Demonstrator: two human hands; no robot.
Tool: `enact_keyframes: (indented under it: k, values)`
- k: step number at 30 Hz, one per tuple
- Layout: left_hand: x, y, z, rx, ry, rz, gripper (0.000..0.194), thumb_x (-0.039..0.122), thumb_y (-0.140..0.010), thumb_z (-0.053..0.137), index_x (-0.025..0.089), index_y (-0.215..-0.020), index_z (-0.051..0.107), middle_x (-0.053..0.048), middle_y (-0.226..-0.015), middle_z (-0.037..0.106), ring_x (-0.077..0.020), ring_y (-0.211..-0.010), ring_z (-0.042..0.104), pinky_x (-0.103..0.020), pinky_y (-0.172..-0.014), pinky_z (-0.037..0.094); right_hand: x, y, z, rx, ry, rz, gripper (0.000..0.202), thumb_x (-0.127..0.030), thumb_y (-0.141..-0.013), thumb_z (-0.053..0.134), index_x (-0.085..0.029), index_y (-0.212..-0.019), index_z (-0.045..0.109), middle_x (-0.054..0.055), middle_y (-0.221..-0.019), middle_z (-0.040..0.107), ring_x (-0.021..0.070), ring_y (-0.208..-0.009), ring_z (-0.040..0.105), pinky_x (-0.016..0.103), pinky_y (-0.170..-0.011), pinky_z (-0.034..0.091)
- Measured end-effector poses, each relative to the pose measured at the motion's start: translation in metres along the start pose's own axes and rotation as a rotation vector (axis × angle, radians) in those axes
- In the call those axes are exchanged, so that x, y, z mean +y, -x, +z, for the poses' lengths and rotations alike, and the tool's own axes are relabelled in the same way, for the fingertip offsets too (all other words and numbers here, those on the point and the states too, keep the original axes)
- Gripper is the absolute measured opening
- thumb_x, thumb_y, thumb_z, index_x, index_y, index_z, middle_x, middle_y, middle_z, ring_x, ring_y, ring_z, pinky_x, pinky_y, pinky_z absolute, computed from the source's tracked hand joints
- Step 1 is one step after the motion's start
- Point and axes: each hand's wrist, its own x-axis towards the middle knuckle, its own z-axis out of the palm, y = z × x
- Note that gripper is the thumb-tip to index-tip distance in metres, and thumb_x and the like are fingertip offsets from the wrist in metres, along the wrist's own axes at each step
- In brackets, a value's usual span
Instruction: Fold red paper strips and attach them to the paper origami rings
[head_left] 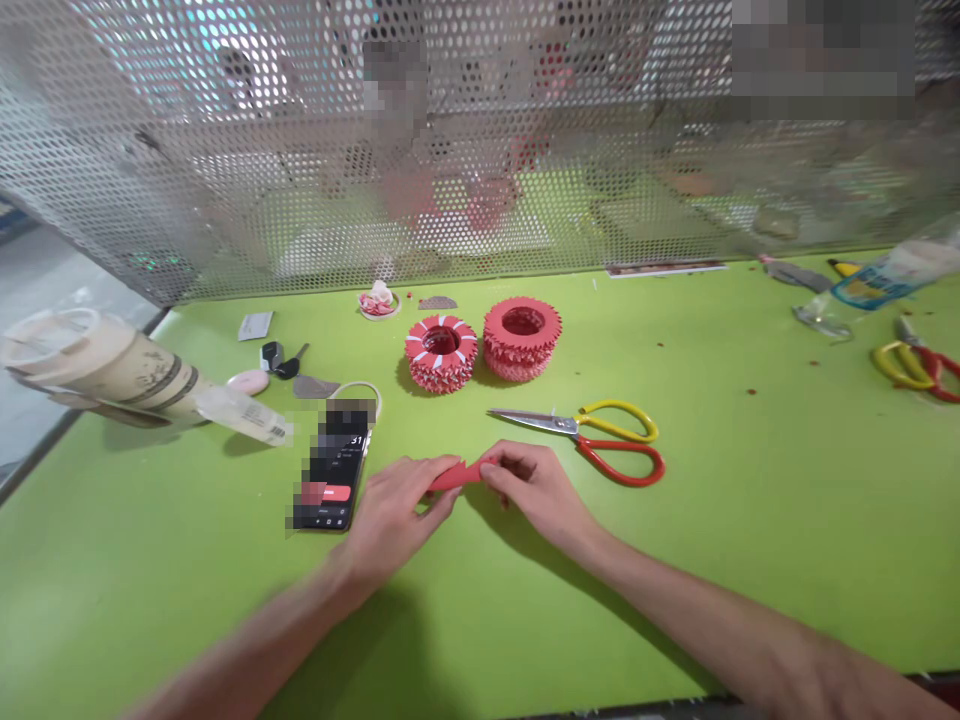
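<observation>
A small folded red strip (466,474) is stretched between my two hands, above the green table (450,640). My left hand (401,500) pinches its left end between thumb and fingers. Its right end is gripped by the fingertips of my right hand (534,485). Beyond them stand two stacks of red toothed rings; the left stack (441,355) shows white stripes on top, the right stack (523,340) is plain red on top. Scissors (576,425) with one yellow and one red handle lie just beyond my right hand, blades pointing left.
Left of my left hand lies a phone (337,475). Farther left are a large cup (112,370), a clear packet (244,413) and keys (287,362). A plastic bottle (877,280) and more scissors (915,362) lie right. A perforated metal screen (480,150) borders the back.
</observation>
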Motion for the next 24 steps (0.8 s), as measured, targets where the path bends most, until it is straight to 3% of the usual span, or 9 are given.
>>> enact_keyframes:
  k: [6, 24]
  values:
    - [0.001, -0.0009, -0.002, 0.028, -0.032, 0.043, 0.022, 0.026, -0.106, 0.069, 0.022, -0.126, 0.075, -0.006, -0.103, 0.088, -0.0223, -0.083, 0.08, -0.033, -0.082, 0.058, -0.0005, -0.0003, -0.0009, -0.005, 0.014, 0.005, 0.024, -0.039, -0.094, 0.068, -0.019, -0.079, 0.069, -0.005, -0.061, 0.056, 0.0123, -0.055, 0.048, 0.027, -0.053, 0.034]
    - [0.0017, -0.0002, 0.0017, 0.051, -0.117, 0.171, 0.023, 0.035, -0.114, 0.057, 0.019, -0.123, 0.071, -0.002, -0.095, 0.085, -0.0178, -0.077, 0.077, -0.03, -0.074, 0.055, -0.0051, 0.0002, 0.0012, -0.088, 0.058, 0.036, 0.026, -0.042, -0.092, 0.067, -0.019, -0.079, 0.069, -0.003, -0.067, 0.06, 0.0124, -0.057, 0.046, 0.028, -0.056, 0.034]
